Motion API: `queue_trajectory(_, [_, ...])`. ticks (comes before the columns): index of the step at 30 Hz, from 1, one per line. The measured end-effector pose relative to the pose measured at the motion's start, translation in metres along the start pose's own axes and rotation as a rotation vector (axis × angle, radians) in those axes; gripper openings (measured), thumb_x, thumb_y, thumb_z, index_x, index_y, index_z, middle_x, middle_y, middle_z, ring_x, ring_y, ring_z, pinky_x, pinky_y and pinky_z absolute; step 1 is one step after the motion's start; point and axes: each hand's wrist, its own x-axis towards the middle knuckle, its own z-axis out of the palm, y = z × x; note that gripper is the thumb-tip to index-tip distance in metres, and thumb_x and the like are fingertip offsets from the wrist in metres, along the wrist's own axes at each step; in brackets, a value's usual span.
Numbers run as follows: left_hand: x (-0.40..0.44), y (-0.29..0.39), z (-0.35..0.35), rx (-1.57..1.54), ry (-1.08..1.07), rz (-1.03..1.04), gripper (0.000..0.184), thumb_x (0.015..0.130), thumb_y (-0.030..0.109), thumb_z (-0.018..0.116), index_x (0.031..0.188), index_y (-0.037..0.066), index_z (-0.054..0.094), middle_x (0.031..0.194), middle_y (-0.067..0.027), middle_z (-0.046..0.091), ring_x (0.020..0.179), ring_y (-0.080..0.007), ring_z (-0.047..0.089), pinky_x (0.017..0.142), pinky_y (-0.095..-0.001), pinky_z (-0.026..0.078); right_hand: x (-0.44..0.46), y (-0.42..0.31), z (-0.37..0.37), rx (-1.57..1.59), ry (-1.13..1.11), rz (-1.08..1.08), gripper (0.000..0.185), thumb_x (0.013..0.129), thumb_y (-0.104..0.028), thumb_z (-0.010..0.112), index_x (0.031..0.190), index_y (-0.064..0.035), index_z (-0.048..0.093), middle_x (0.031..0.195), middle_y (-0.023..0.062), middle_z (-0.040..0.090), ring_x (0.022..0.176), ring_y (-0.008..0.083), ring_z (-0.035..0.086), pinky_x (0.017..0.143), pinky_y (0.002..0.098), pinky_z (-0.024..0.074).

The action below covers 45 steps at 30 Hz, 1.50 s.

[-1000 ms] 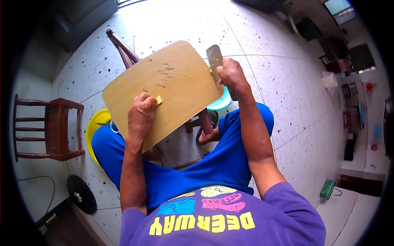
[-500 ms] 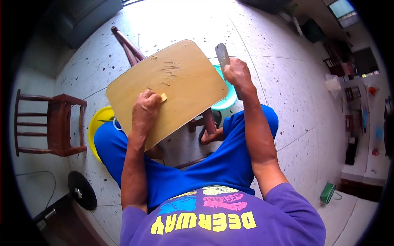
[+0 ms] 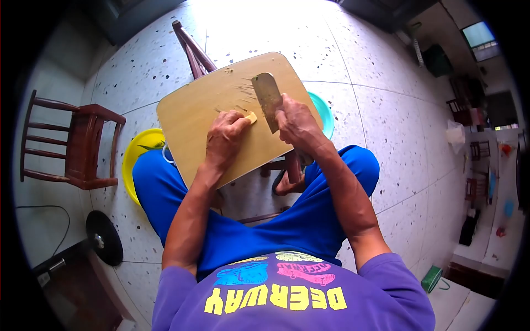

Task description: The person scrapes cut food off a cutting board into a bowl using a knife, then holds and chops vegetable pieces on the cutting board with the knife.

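A: How are you gripping with your left hand (image 3: 225, 139)?

B: You're pinching the pale yellow piece (image 3: 252, 117) between thumb and curled fingers, and its free end is poking out on the right of that hand.

A: And your right hand (image 3: 298, 124)?

B: You're clamping it around the handle of the knife (image 3: 267, 95). The broad blade is pointing away from you, just right of the piece, with a little bare worktop (image 3: 190, 127) showing between. I can't tell whether its edge is touching the surface.

A: How are you best handling this cut, then?

B: You're cutting most safely, I'd say, when your left fingertips are curling behind the knuckles, only the free end is facing the blade, and the piece is lying flat. A straight, short stroke is probably serving you better than a hard chop.

A: What's surrounding you farther out?

B: Dark marks (image 3: 243, 88) are scoring the surface past your left hand; a green basin (image 3: 324, 110) is peeking out beyond the right edge, and a yellow basin (image 3: 132, 165) is sitting beside your left knee.
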Motion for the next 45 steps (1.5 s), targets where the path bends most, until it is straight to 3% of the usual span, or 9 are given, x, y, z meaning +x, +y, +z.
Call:
queue_trajectory(1, [0.001, -0.001, 0.003, -0.009, 0.024, 0.009, 0.014, 0.091, 0.006, 0.074, 0.104, 0.006, 0.079, 0.105, -0.0107, 0.074, 0.099, -0.0321, 0.07, 0.087, -0.0409, 0.058, 0.001, 0.002, 0.006, -0.025, 0.034, -0.061, 0.023, 0.101, -0.012, 0.052, 0.112, 0.0079, 0.055, 0.083, 0.0281, 0.068, 0.077, 0.0423, 0.07, 0.071, 0.0506, 0.057])
queue_trajectory(4, [0.001, -0.004, 0.007, -0.021, 0.06, 0.015, 0.015, 0.09, 0.005, 0.072, 0.104, 0.006, 0.079, 0.106, -0.0106, 0.075, 0.101, -0.0315, 0.07, 0.09, -0.0415, 0.058, 0.005, 0.005, 0.013, -0.039, 0.029, -0.089, 0.02, 0.101, -0.012, 0.053, 0.108, 0.0059, 0.056, 0.09, 0.0307, 0.067, 0.084, 0.0466, 0.066, 0.077, 0.0537, 0.0537])
queue_trajectory(7, [0.0, -0.004, 0.008, -0.035, 0.072, 0.004, 0.016, 0.091, 0.005, 0.07, 0.103, 0.006, 0.08, 0.106, -0.0106, 0.075, 0.101, -0.0314, 0.07, 0.091, -0.0419, 0.058, 0.009, 0.011, 0.015, -0.071, -0.003, -0.096, 0.023, 0.104, -0.012, 0.049, 0.116, 0.0054, 0.057, 0.073, 0.0207, 0.067, 0.056, 0.0277, 0.069, 0.055, 0.0419, 0.0571])
queue_trajectory(23, [0.0, -0.003, 0.007, -0.064, 0.074, -0.021, 0.015, 0.09, 0.004, 0.069, 0.101, 0.006, 0.08, 0.105, -0.0096, 0.074, 0.101, -0.031, 0.069, 0.091, -0.0418, 0.057, 0.005, 0.016, 0.024, -0.085, 0.005, -0.12, 0.026, 0.102, -0.008, 0.05, 0.123, 0.0032, 0.061, 0.091, 0.02, 0.073, 0.059, 0.0247, 0.067, 0.057, 0.0399, 0.0573])
queue_trajectory(26, [0.0, -0.003, 0.005, -0.059, 0.074, -0.018, 0.016, 0.09, 0.003, 0.069, 0.101, 0.006, 0.08, 0.105, -0.0095, 0.074, 0.102, -0.031, 0.069, 0.091, -0.0418, 0.057, 0.004, 0.013, 0.025, -0.033, 0.022, -0.118, 0.018, 0.098, -0.006, 0.052, 0.11, 0.0052, 0.057, 0.093, 0.0295, 0.069, 0.083, 0.0438, 0.067, 0.076, 0.0528, 0.0537])
queue_trajectory(28, [0.0, -0.002, 0.006, -0.061, 0.073, -0.028, 0.015, 0.09, 0.003, 0.069, 0.1, 0.006, 0.079, 0.105, -0.0095, 0.074, 0.102, -0.031, 0.069, 0.091, -0.0418, 0.057, 0.004, 0.013, 0.025, -0.02, 0.021, -0.096, 0.017, 0.098, -0.006, 0.052, 0.11, 0.0045, 0.058, 0.09, 0.029, 0.068, 0.082, 0.0435, 0.067, 0.076, 0.0528, 0.0536])
queue_trajectory(31, [0.001, -0.002, 0.006, -0.066, 0.069, -0.034, 0.015, 0.09, 0.003, 0.069, 0.1, 0.005, 0.079, 0.105, -0.0097, 0.073, 0.102, -0.031, 0.069, 0.092, -0.0419, 0.057, 0.004, 0.017, 0.025, -0.054, 0.016, -0.079, 0.025, 0.101, -0.007, 0.051, 0.122, 0.001, 0.062, 0.083, 0.0184, 0.07, 0.058, 0.0241, 0.067, 0.056, 0.0399, 0.0567])
queue_trajectory(39, [0.001, -0.005, 0.007, -0.058, 0.082, -0.006, 0.014, 0.09, 0.003, 0.075, 0.103, 0.005, 0.08, 0.104, -0.0101, 0.074, 0.099, -0.0322, 0.07, 0.087, -0.0415, 0.058, 0.004, 0.025, 0.031, -0.178, 0.161, -0.285, 0.019, 0.1, -0.008, 0.052, 0.114, 0.0028, 0.061, 0.078, 0.0231, 0.069, 0.06, 0.0314, 0.07, 0.06, 0.0451, 0.0566])
queue_trajectory(45, [0.001, -0.004, 0.007, -0.072, 0.078, -0.032, 0.015, 0.089, 0.002, 0.069, 0.099, 0.004, 0.08, 0.104, -0.0108, 0.074, 0.102, -0.0316, 0.07, 0.092, -0.042, 0.057, -0.003, 0.007, 0.024, -0.062, 0.048, -0.156, 0.017, 0.099, -0.007, 0.052, 0.112, 0.0033, 0.059, 0.085, 0.0287, 0.069, 0.077, 0.0447, 0.071, 0.073, 0.0529, 0.056])
